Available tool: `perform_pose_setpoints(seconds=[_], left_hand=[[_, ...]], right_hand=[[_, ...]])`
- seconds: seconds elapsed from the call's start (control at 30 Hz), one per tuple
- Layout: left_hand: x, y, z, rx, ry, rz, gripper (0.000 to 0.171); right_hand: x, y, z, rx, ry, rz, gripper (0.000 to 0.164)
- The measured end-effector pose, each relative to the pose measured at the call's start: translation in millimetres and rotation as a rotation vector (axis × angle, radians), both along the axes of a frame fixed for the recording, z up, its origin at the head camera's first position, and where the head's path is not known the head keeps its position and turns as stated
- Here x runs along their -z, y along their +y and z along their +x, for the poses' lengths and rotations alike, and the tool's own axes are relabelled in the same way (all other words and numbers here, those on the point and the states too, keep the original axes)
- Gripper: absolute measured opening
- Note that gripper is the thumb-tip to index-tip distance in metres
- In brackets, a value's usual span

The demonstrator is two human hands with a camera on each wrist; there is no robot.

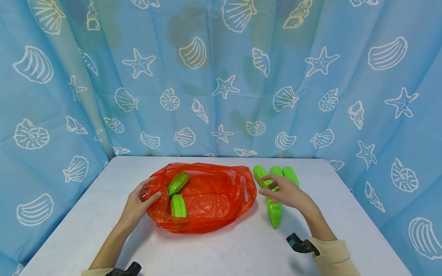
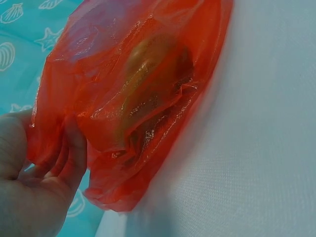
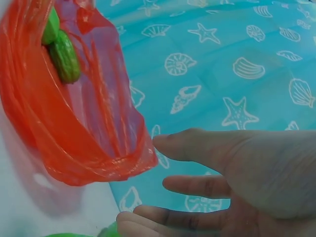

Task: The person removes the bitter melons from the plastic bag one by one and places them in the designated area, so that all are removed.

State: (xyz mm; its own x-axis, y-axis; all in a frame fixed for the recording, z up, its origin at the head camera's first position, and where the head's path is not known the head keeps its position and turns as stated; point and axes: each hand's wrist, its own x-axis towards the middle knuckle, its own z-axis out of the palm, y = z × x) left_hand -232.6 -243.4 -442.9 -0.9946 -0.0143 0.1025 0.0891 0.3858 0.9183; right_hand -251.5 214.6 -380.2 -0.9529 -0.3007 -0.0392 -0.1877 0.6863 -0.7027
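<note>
A red plastic bag (image 1: 210, 225) lies with its mouth spread wide on the table. My left hand (image 1: 138, 205) grips the left side of the bag, with film between thumb and fingers in the left wrist view. Inside, near that hand, sit a dark green cucumber-like vegetable (image 1: 178, 183) and a lighter, ridged green one (image 1: 178, 206). My right hand (image 1: 288, 193) is just right of the bag, fingers loosely spread and holding nothing. It hovers over several bright green vegetables, partly hiding them; a pointed one (image 1: 274, 214) sticks out in front and a rounded one (image 1: 259, 174) behind.
The white table (image 1: 221, 257) ends at a blue shell-print curtain (image 1: 214, 115) at the back and sides. A dark wrist camera (image 1: 302, 244) sits by the right sleeve (image 1: 333, 253). More rounded green vegetables (image 1: 290, 174) lie at the back right.
</note>
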Motion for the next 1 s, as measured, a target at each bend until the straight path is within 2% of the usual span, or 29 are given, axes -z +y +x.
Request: perform_pose_setpoints(seconds=[0.3, 0.53, 1.0], left_hand=[[1.3, -0.7, -0.7, -0.006, 0.0, -0.015, 0.068], [1.2, -0.2, 0.1, 0.007, -0.003, 0.004, 0.069], [1.7, -0.4, -0.3, 0.003, -0.001, -0.001, 0.069]], right_hand=[[4.8, -13.2, 2.8, -0.033, 0.034, -0.005, 0.05], [12.3, -21.4, 2.7, -0.095, 0.038, -0.04, 0.046], [6.5, -37.7, 8.2, -0.101, 0.067, -0.02, 0.045]])
